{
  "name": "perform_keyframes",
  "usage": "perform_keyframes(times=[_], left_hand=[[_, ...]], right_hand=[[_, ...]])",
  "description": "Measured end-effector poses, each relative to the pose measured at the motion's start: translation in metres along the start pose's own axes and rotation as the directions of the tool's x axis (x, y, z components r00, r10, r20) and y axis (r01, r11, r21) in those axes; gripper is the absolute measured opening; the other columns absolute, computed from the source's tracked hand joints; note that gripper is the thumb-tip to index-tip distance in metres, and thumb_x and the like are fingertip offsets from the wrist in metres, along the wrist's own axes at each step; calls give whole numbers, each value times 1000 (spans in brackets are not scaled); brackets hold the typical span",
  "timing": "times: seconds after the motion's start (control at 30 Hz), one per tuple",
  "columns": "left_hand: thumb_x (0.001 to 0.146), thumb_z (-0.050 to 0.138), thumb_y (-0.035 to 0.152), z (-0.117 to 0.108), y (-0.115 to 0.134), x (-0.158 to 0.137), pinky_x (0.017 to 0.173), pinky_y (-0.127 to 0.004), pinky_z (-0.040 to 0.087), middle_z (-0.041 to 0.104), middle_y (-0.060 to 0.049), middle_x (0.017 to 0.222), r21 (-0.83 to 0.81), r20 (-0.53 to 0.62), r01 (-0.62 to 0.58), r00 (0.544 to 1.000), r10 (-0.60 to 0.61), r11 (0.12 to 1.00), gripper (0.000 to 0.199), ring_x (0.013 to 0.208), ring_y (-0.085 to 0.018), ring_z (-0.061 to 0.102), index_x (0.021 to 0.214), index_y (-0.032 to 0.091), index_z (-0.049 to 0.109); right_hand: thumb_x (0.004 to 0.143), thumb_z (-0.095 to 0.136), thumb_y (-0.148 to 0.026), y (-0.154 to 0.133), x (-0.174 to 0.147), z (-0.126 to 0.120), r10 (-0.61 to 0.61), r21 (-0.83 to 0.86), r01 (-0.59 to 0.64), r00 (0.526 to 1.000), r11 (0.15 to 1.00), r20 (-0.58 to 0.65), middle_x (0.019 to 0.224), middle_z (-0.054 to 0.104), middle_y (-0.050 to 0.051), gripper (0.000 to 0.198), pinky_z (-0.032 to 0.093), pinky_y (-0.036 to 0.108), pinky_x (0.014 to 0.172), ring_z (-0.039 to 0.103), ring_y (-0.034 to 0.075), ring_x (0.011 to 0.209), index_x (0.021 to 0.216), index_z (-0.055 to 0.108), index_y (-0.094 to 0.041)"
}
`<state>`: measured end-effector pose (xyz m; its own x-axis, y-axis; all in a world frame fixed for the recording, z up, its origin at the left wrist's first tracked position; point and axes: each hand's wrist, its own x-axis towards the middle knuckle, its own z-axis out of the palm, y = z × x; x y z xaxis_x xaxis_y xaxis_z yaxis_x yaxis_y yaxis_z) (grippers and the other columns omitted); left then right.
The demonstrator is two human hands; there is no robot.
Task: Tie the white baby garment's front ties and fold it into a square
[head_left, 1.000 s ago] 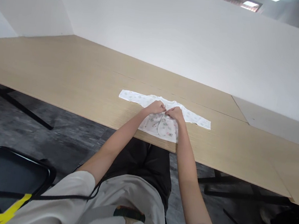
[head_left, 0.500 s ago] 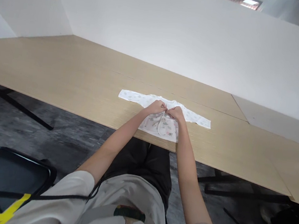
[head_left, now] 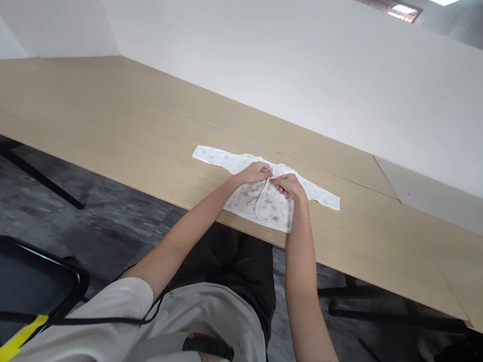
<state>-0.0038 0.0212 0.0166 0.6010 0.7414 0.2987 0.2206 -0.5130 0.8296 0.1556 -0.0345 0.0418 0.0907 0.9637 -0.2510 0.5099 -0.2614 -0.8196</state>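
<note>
A small white baby shirt [head_left: 247, 205] with a printed pattern lies on the table, both long sleeves spread out to the sides and its hem towards me. Its front opening runs down the middle. My left hand [head_left: 257, 172] is closed on the fabric near the upper front, fingertips pinched at the opening's edge. Right beside it, my right hand [head_left: 287, 183] pinches the other side of the front, with its lower fingers curled. The two sets of fingertips almost meet. Whatever fastening may be between them is too small to make out.
The long wooden table [head_left: 122, 115] meets a white partition [head_left: 256, 49] at the back. A black chair [head_left: 12, 277] stands at the lower left. A black cable [head_left: 90, 319] with yellow tape [head_left: 18, 341] crosses near my left arm. Dark table legs [head_left: 396, 316] show below.
My right hand has shifted slightly to the right and its fingers have loosened a little from a tighter fist. My left hand stays nearly in place on the shirt.
</note>
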Motion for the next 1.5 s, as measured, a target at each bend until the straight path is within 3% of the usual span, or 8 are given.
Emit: perform_keyframes(times=[0.1,0.23,0.37,0.87,1.23,1.3,1.4,1.5], left_hand=[[76,58,31,-9,4,-3,56,-21,41,63,-4,69,-25,154,65,986,-60,998,20,61,-12,56,76,13,66],[69,66,38,-23,10,-8,46,-21,35,65,-6,66,80,455,257,850,-265,963,25,49,-10,50,69,13,70],[61,73,36,-27,13,-9,42,-22,26,56,-2,52,147,540,294,776,-326,944,22,43,-8,39,61,15,70],[58,67,25,-21,11,-9,43,-22,23,45,1,45,94,487,237,836,-252,967,12,43,-8,33,61,14,71],[63,67,24,-26,14,-9,42,-21,23,42,2,45,26,531,271,812,-243,962,10,41,-7,31,66,15,71],[65,66,24,-31,10,-8,43,-21,27,48,1,50,38,483,286,834,-268,957,12,43,-8,36,72,16,71],[73,59,20,-39,4,-4,49,-21,37,60,-2,65,131,191,296,929,-317,946,17,51,-11,50,84,16,71],[78,48,11,-41,6,3,65,-23,46,67,-6,83,287,-97,287,958,-270,914,26,70,-14,60,94,13,69]], right_hand=[[70,73,-30,-4,-9,-7,33,-112,-13,984,994,177,42,43,-3,34,24,19,35,32,4,37,52,49,-14],[67,76,-26,-8,-16,-8,29,-174,42,922,984,387,44,46,-2,27,26,19,36,34,4,38,55,56,-12],[67,75,-23,-8,-15,-6,26,-174,55,903,983,428,45,47,-2,19,28,19,37,35,5,39,60,61,-11],[66,72,-17,-5,-10,0,36,-111,12,908,994,418,42,42,-4,27,22,18,33,30,3,35,51,50,-14],[69,75,-19,0,-11,-10,1,-51,24,899,998,437,42,44,-5,19,21,18,34,30,3,35,65,58,-12],[70,75,-18,3,-8,-15,-22,7,21,935,1000,354,43,44,-5,18,23,18,35,31,3,35,68,57,-12],[76,68,-17,5,3,-12,-79,141,76,997,987,17,47,47,-4,14,32,18,39,38,5,39,73,55,-13],[83,60,-20,5,17,7,-140,153,180,961,972,-238,55,52,-3,8,40,19,45,48,8,46,81,55,-15]])
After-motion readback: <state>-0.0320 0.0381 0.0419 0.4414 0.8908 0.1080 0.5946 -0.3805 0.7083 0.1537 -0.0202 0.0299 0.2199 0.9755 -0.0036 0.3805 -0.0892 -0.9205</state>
